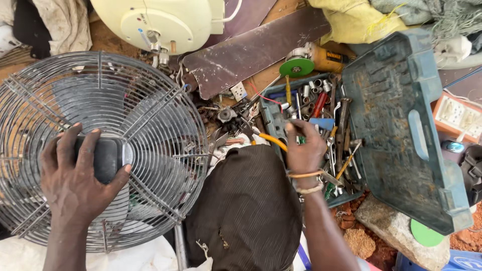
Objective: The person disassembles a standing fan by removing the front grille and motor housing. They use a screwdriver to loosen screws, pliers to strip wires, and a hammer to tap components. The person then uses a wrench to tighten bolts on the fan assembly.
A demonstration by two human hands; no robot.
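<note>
Dark brown cloth (pixel 248 211) over the person's knee fills the bottom middle, between the two arms. On the left, the left hand (pixel 80 175) lies flat on the black hub (pixel 105 158) of a round wire fan guard (pixel 100 145), its fingers (pixel 88 145) spread over the hub. This guard is grey metal, with thin rings and spokes, and grey blades show behind it. On the right, the right hand (pixel 304 148) reaches into an open teal tool case (pixel 273 113); its fingers are curled among the tools, but I cannot tell what they pinch. Inside the case lie sockets (pixel 314 88), wrenches (pixel 344 130), a red-handled screwdriver (pixel 320 104) and other metal pieces. Its lid (pixel 401 125) stands open to the right.
</note>
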